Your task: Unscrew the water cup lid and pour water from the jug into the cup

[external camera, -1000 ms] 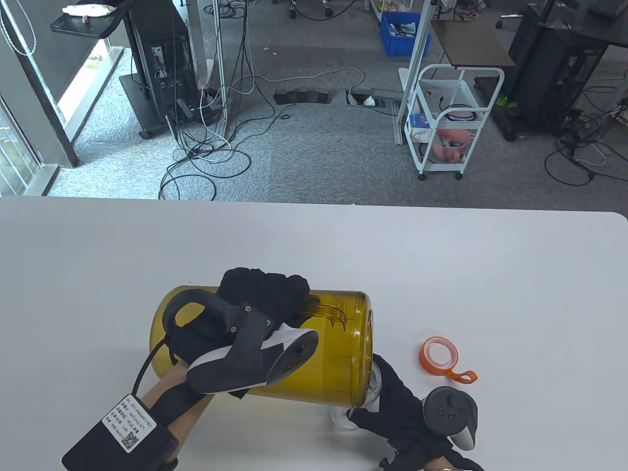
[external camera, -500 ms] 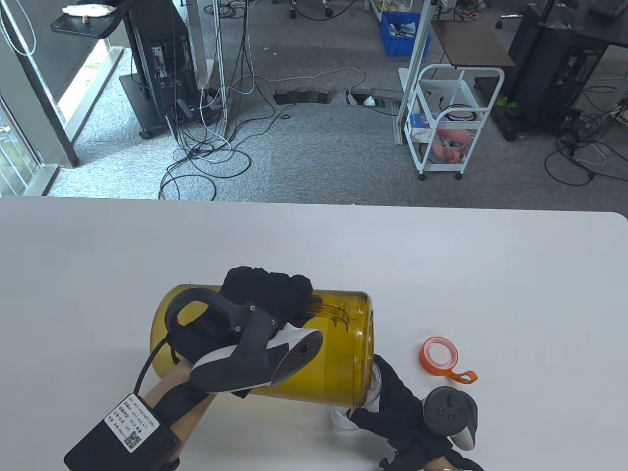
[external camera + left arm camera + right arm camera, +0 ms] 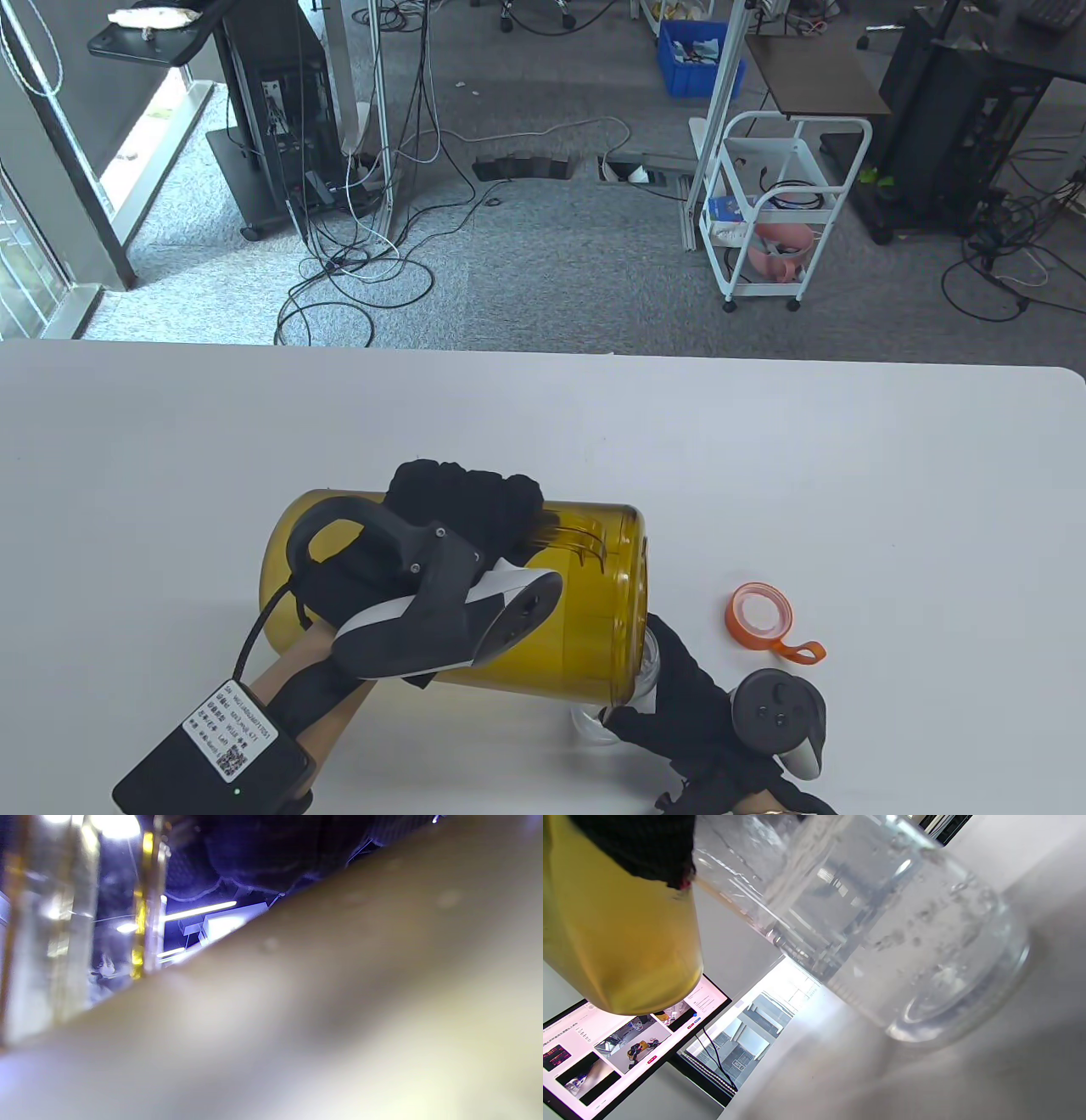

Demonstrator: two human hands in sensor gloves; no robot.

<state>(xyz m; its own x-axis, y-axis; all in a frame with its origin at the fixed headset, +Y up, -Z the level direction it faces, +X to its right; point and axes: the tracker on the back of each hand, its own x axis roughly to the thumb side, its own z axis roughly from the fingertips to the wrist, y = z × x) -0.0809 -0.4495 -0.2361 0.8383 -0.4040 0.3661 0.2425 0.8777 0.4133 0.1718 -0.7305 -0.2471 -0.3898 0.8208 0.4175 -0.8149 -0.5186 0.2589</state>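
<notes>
My left hand [image 3: 462, 509] grips the amber jug [image 3: 585, 594] by its handle and holds it tipped on its side, mouth to the right, over the clear cup [image 3: 646, 671]. The right hand [image 3: 679, 692] is wrapped round the cup, which stands on the table near the front edge. In the right wrist view the cup [image 3: 882, 942] holds water with bubbles, and the jug [image 3: 619, 942] hangs just beside its rim. The orange lid [image 3: 761, 613] with its loop lies on the table to the right of the cup. The left wrist view is filled by the blurred jug wall [image 3: 339, 1005].
The white table [image 3: 764, 475] stretches away behind and to both sides of the hands. Beyond its far edge is floor with cables and a white cart [image 3: 785, 212]. A monitor [image 3: 628, 1043] shows in the right wrist view.
The left hand and its tracker have crept slightly right and up; the jug stays tipped over the cup. Right hand and lid have not moved.
</notes>
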